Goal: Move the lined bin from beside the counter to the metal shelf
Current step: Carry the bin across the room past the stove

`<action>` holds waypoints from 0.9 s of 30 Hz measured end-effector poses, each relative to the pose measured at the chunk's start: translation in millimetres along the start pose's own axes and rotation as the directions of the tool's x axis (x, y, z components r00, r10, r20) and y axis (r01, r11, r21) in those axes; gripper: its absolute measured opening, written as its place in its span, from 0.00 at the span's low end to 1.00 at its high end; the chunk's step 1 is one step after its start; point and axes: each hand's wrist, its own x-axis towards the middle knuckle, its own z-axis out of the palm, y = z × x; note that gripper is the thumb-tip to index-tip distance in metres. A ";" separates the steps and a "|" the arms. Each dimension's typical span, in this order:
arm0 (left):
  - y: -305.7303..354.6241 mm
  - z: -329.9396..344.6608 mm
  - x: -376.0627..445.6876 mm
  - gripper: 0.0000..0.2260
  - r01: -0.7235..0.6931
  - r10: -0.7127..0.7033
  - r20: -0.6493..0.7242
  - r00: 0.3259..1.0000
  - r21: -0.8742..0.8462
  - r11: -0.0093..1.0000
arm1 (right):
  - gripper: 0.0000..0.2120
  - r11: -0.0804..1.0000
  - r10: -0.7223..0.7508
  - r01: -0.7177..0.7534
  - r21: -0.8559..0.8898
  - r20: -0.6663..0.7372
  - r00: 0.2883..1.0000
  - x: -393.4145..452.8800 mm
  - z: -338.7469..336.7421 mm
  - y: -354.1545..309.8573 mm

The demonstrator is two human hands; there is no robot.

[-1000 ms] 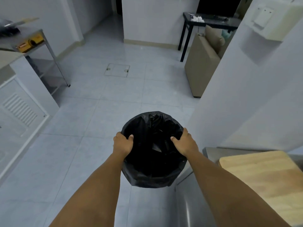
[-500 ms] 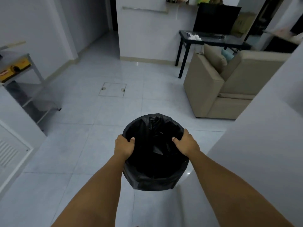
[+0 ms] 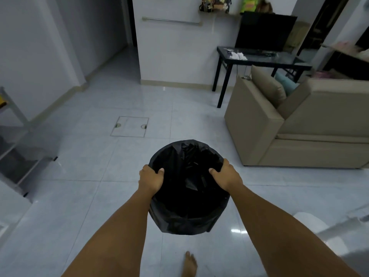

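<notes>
we have the bin (image 3: 188, 188) up off the floor (image 3: 83, 186), carried in front of us at centre view. our left hand (image 3: 151, 179) clamps the rim at nine o'clock, our right hand (image 3: 226, 176) at three, thumbs hooked inside over the black liner. the lift looks done; the carry is under way. the shelf (image 3: 17, 140) waits at nine o'clock, well apart, so turning left and setting down remain.

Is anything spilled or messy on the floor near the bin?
Nothing stands out. The lined bin is held upright by the left hand and right hand, its black liner in place, and the floor around it shows no spill.
</notes>
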 end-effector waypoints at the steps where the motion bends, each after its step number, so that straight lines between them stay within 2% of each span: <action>1: 10.2 5.8 18.8 0.29 0.014 -0.014 -0.002 1.000 -0.002 1.000 | 0.40 1.000 0.000 0.000 -0.007 0.004 1.000 21.7 -5.1 -6.7; 6: 58.3 33.6 103.7 0.30 0.072 -0.072 -0.003 0.997 -0.014 0.997 | 0.39 0.998 -0.009 0.011 -0.054 0.042 0.999 119.1 -29.6 -33.8; 14: 121.7 55.3 229.2 0.31 0.076 -0.077 -0.029 0.997 -0.035 0.997 | 0.40 0.995 -0.057 0.063 -0.079 0.077 0.995 262.6 -50.3 -86.8; 27: 203.3 40.9 454.7 0.35 0.125 -0.132 -0.127 0.983 -0.062 0.990 | 0.42 0.983 -0.142 0.157 -0.096 0.147 0.979 501.0 -34.3 -223.8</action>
